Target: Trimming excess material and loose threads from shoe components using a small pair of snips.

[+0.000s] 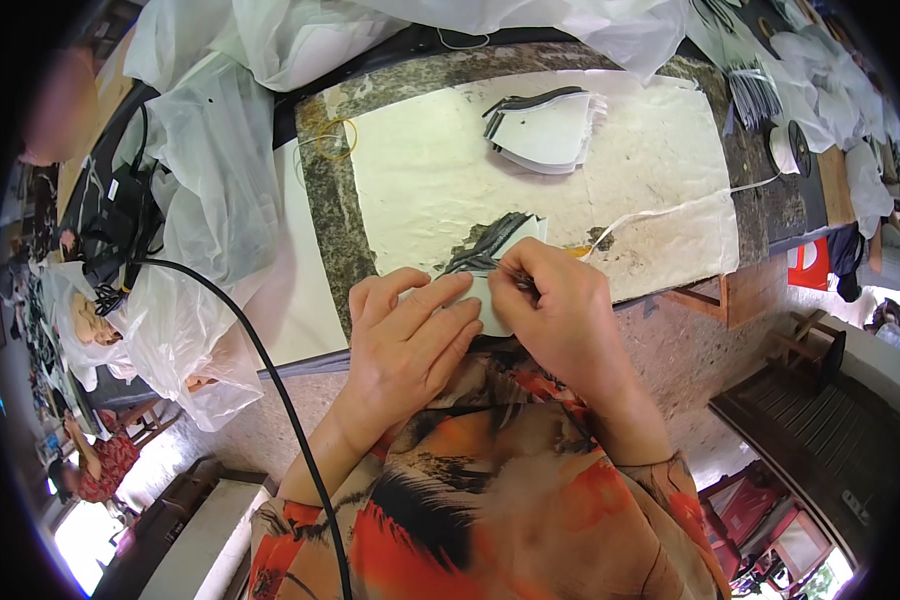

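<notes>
My left hand point(410, 335) lies with its fingers stretched out over a white cut piece point(492, 318) at the near edge of the table. On that piece, my right hand point(560, 305) is closed in a pinch at the dark edging strip point(495, 238). The fingertips partly hide what they grip. Dark strip ends and white corners stick out beyond my fingers. Farther off, a stack of curved white pieces point(540, 130) with dark edges lies on the pale worksheet point(420, 170). A narrow white tape point(660, 205) runs from near my right hand to a spool point(785, 148).
Translucent plastic bags point(210, 160) line the left and far sides. A black cable point(260, 345) crosses by my left forearm. A yellow rubber band point(352, 140) lies at the sheet's left edge. Dark strips point(755, 95) bunch at far right; a wooden bench point(800, 440) stands at right.
</notes>
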`<action>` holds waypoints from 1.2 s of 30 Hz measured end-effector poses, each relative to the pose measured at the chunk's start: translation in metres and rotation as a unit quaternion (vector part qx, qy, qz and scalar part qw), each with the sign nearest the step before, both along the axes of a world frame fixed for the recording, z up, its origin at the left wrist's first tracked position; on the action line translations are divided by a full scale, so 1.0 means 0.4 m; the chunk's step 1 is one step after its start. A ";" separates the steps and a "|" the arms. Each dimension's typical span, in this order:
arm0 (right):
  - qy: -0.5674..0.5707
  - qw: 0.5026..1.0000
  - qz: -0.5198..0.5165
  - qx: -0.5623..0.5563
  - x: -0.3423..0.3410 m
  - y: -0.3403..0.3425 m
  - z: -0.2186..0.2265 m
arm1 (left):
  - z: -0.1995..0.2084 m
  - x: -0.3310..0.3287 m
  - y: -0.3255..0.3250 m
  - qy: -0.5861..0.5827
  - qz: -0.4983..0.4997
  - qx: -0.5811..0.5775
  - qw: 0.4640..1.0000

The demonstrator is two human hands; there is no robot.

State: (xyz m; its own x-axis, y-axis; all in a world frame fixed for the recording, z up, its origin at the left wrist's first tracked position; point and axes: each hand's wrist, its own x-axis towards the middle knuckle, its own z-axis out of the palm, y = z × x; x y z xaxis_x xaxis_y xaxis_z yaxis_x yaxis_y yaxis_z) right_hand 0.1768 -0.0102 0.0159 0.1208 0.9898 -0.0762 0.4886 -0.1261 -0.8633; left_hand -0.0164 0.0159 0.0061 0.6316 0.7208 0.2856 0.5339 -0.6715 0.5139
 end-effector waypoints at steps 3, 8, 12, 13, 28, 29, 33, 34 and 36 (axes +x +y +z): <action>-0.004 1.000 0.006 0.014 -0.002 -0.001 0.000 | 0.001 0.006 0.000 0.006 0.006 -0.004 1.000; -0.045 0.998 0.026 0.036 0.004 -0.002 0.002 | 0.000 0.017 0.002 0.008 0.017 -0.013 1.000; -0.021 0.999 0.030 0.000 0.034 -0.009 0.030 | 0.001 0.018 0.007 0.020 0.008 -0.015 1.000; -0.036 0.999 0.035 0.002 0.042 -0.012 0.031 | 0.002 0.019 0.007 0.024 0.004 -0.018 1.000; -0.097 0.994 0.050 -0.010 0.095 -0.010 0.021 | 0.017 0.030 0.008 0.048 0.004 -0.018 0.999; -0.098 0.994 0.048 -0.016 0.099 -0.009 0.022 | 0.019 0.032 0.007 0.048 0.004 -0.018 0.999; -0.086 0.995 0.036 -0.024 0.115 -0.008 0.023 | 0.020 0.035 0.005 0.069 0.003 -0.013 0.998; -0.087 0.995 0.036 -0.029 0.120 -0.006 0.024 | 0.022 0.035 0.005 0.081 0.000 -0.012 0.997; -0.089 0.995 0.033 -0.034 0.127 -0.004 0.023 | 0.029 0.036 0.004 0.090 -0.006 -0.015 0.996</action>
